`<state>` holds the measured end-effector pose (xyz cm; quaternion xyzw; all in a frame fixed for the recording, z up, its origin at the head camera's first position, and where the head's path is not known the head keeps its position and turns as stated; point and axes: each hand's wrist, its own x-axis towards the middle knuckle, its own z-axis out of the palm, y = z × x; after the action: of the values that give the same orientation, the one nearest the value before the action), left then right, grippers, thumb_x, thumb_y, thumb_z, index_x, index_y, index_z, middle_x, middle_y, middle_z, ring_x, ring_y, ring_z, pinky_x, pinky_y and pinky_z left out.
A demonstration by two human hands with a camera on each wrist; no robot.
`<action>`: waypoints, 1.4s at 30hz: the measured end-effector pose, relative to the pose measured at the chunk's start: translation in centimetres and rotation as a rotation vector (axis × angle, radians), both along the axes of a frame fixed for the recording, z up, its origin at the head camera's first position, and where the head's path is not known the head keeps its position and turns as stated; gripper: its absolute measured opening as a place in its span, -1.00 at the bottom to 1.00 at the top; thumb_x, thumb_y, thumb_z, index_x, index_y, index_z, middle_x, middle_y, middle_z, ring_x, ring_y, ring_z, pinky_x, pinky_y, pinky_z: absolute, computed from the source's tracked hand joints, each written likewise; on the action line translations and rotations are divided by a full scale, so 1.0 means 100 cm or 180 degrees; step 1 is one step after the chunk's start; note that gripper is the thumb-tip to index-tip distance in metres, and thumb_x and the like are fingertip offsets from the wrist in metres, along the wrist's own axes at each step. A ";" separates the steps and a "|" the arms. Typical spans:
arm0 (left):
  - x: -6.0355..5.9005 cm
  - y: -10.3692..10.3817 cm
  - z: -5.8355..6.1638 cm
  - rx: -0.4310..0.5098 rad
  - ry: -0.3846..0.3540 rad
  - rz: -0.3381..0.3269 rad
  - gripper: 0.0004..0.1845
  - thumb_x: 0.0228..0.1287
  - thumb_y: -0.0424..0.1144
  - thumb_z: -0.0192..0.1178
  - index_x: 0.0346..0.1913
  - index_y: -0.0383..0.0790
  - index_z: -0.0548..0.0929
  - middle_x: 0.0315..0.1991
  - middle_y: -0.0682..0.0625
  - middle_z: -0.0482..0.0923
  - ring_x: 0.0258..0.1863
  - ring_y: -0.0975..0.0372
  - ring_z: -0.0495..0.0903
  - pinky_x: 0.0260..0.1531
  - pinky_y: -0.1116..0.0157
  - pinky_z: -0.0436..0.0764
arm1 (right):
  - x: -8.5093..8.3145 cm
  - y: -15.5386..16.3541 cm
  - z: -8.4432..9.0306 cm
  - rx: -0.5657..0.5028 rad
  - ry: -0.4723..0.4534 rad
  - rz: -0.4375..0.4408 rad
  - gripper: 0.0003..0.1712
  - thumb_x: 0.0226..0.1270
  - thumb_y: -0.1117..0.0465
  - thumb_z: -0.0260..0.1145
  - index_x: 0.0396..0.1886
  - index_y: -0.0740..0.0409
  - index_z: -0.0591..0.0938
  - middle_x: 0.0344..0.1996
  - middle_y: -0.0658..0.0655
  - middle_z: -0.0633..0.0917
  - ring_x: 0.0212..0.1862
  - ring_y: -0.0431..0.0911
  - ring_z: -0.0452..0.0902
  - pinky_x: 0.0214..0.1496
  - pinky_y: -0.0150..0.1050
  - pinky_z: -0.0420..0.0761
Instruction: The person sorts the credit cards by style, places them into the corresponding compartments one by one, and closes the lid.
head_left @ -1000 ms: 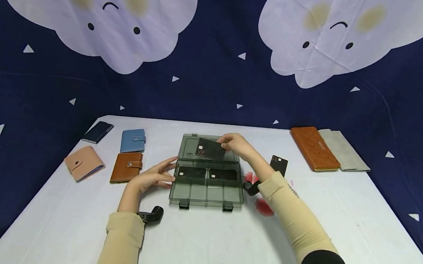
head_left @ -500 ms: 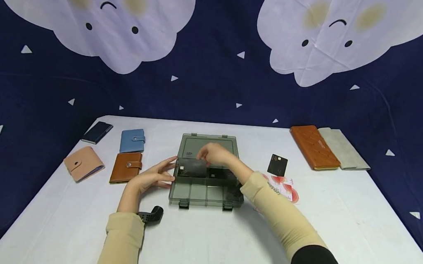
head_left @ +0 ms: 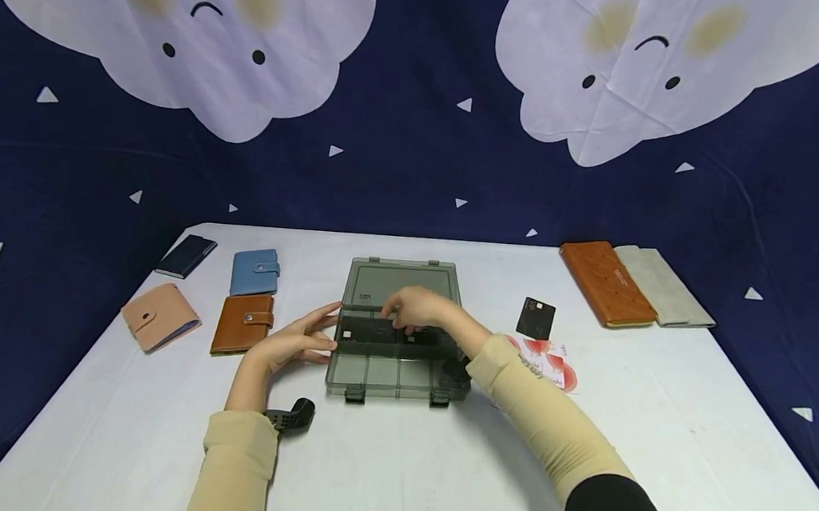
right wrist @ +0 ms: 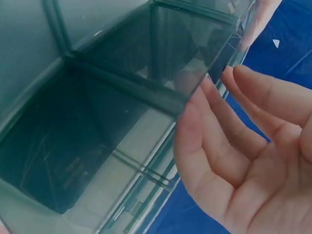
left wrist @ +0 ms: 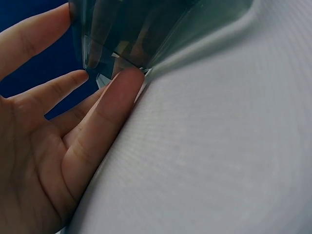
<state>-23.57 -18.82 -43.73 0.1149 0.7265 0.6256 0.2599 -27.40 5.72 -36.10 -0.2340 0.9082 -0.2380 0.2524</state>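
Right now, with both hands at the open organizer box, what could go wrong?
1. The right hand reaches over the clear organizer box; lifting out carelessly could drag a black card from its slot.
2. The left hand only touches the box's side with straight fingers, so it may slide on the white table.
3. The right sleeve hangs near the loose card and could sweep it.

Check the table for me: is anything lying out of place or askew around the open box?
One black card lies loose on the table, right of the grey box, beside a red-and-white paper that sits askew. The wallets are laid out flat; nothing looks spilled or damaged.
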 end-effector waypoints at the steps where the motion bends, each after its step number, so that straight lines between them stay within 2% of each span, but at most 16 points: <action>1: 0.000 0.000 0.000 0.0005 0.0013 -0.0008 -0.11 0.20 -0.37 0.13 0.48 -0.10 -0.16 0.43 -0.31 -0.22 0.11 -0.05 0.40 0.06 -0.03 0.46 | 0.000 0.000 0.000 0.0012 -0.0036 0.0013 -0.65 0.29 0.36 0.17 0.06 0.12 0.59 0.05 0.20 0.56 -0.31 -0.05 0.60 -0.31 -0.22 0.60; 6: 0.000 -0.001 0.000 0.0010 0.0015 0.0006 -0.11 0.20 -0.37 0.14 0.48 -0.09 -0.15 0.44 -0.31 -0.21 0.10 -0.06 0.40 0.07 -0.03 0.45 | -0.001 0.007 0.000 -0.0043 -0.0098 0.0084 -0.60 0.29 0.36 0.17 0.13 0.13 0.54 -0.15 0.15 0.63 -0.34 -0.04 0.57 -0.32 -0.22 0.57; 9: 0.000 0.000 0.000 0.0011 0.0009 0.0018 -0.12 0.20 -0.37 0.14 0.48 -0.08 -0.14 0.44 -0.29 -0.20 0.13 -0.08 0.38 0.07 -0.03 0.45 | 0.000 0.018 0.001 -0.0229 -0.0103 0.0002 -0.60 0.28 0.33 0.19 0.13 0.16 0.53 -0.20 0.17 0.64 -0.30 0.00 0.58 -0.25 -0.18 0.58; 14: 0.000 0.002 -0.001 0.0044 -0.0016 0.0026 -0.13 0.20 -0.39 0.12 0.48 -0.07 -0.12 0.44 -0.27 -0.20 0.22 -0.18 0.27 0.08 -0.03 0.44 | 0.000 0.049 0.006 -0.0611 -0.0010 -0.0275 -0.60 0.30 0.30 0.17 0.14 0.24 0.51 -0.15 0.25 0.63 -0.17 0.09 0.56 -0.10 -0.07 0.56; 18: 0.001 0.002 0.000 0.0037 -0.0005 0.0020 -0.13 0.20 -0.38 0.13 0.48 -0.08 -0.13 0.44 -0.29 -0.20 0.23 -0.20 0.25 0.08 -0.02 0.45 | 0.000 0.079 0.008 -0.0558 0.0234 -0.0562 -0.58 0.33 0.27 0.13 0.16 0.31 0.47 -0.14 0.30 0.62 -0.16 0.14 0.54 -0.13 -0.06 0.54; 21: 0.001 0.001 0.001 0.0025 -0.0011 0.0030 -0.12 0.20 -0.37 0.13 0.48 -0.07 -0.13 0.44 -0.29 -0.21 0.23 -0.20 0.24 0.07 -0.02 0.45 | -0.002 0.100 0.006 -0.0079 0.0508 -0.0784 -0.55 0.33 0.21 0.12 0.15 0.36 0.46 -0.05 0.36 0.59 -0.05 0.20 0.51 -0.04 -0.01 0.51; 24: 0.001 0.001 0.000 0.0028 -0.0040 0.0049 -0.12 0.19 -0.38 0.13 0.48 -0.05 -0.12 0.44 -0.27 -0.20 0.24 -0.20 0.23 0.08 -0.02 0.45 | -0.004 0.116 0.003 0.0700 0.0617 -0.1101 -0.52 0.31 0.13 0.12 0.09 0.40 0.50 0.04 0.40 0.54 0.04 0.24 0.46 0.02 0.08 0.48; 26: 0.001 0.000 0.000 0.0032 -0.0038 0.0045 -0.12 0.19 -0.38 0.13 0.48 -0.06 -0.12 0.44 -0.27 -0.21 0.24 -0.20 0.23 0.08 -0.01 0.45 | -0.004 0.124 -0.001 0.1237 0.0485 -0.1395 -0.50 0.30 0.07 0.12 0.04 0.39 0.53 0.03 0.40 0.53 0.04 0.24 0.42 -0.01 0.11 0.46; 28: 0.002 0.000 0.000 0.0028 -0.0026 0.0042 -0.12 0.19 -0.38 0.13 0.48 -0.08 -0.13 0.44 -0.29 -0.21 0.23 -0.20 0.24 0.07 -0.01 0.45 | -0.005 0.128 -0.006 0.1642 0.0274 -0.1655 -0.49 0.27 0.01 0.13 -0.02 0.37 0.55 -0.05 0.39 0.54 -0.04 0.20 0.41 -0.13 0.06 0.46; 31: 0.002 -0.001 0.000 0.0014 -0.0035 0.0053 -0.11 0.18 -0.37 0.15 0.48 -0.07 -0.12 0.44 -0.28 -0.21 0.22 -0.18 0.25 0.07 -0.01 0.46 | -0.006 0.129 -0.011 0.1894 0.0033 -0.1895 -0.47 0.23 -0.06 0.14 -0.07 0.32 0.57 -0.12 0.36 0.52 -0.10 0.13 0.35 -0.22 0.00 0.40; 34: 0.003 -0.001 0.000 0.0024 -0.0046 0.0051 -0.11 0.18 -0.36 0.15 0.48 -0.06 -0.12 0.44 -0.27 -0.21 0.23 -0.19 0.24 0.07 -0.01 0.46 | -0.007 0.129 -0.015 0.1738 0.0045 -0.1716 -0.48 0.22 -0.08 0.15 -0.13 0.28 0.62 -0.12 0.37 0.54 -0.14 0.13 0.39 -0.21 0.04 0.42; 38: 0.003 -0.001 0.000 0.0037 -0.0031 0.0027 -0.11 0.18 -0.36 0.15 0.48 -0.07 -0.13 0.44 -0.28 -0.22 0.24 -0.20 0.23 0.07 -0.01 0.46 | -0.010 0.129 -0.018 0.1184 0.0334 -0.0981 -0.63 0.26 0.02 0.13 -0.34 0.28 0.62 -0.27 0.29 0.60 -0.28 0.07 0.44 -0.18 0.01 0.46; 40: 0.003 0.000 0.001 0.0043 -0.0034 0.0029 -0.11 0.19 -0.36 0.14 0.48 -0.07 -0.13 0.44 -0.28 -0.21 0.23 -0.20 0.24 0.07 -0.01 0.46 | -0.012 0.131 -0.018 0.0869 0.0467 -0.0692 -0.71 0.27 0.11 0.14 -0.36 0.29 0.58 -0.33 0.23 0.60 -0.30 0.04 0.45 -0.15 -0.03 0.47; 42: 0.002 0.000 0.001 0.0046 -0.0034 0.0030 -0.12 0.19 -0.37 0.14 0.48 -0.07 -0.12 0.44 -0.28 -0.21 0.23 -0.20 0.24 0.07 -0.01 0.46 | -0.015 0.134 -0.018 0.0566 0.0502 -0.0638 -0.75 0.25 0.19 0.17 -0.28 0.34 0.56 -0.28 0.25 0.60 -0.22 0.06 0.45 -0.07 -0.04 0.45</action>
<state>-23.34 -18.81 -43.63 0.1100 0.7211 0.6327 0.2600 -28.89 19.08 -37.88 -0.1368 0.9616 -0.1615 0.1750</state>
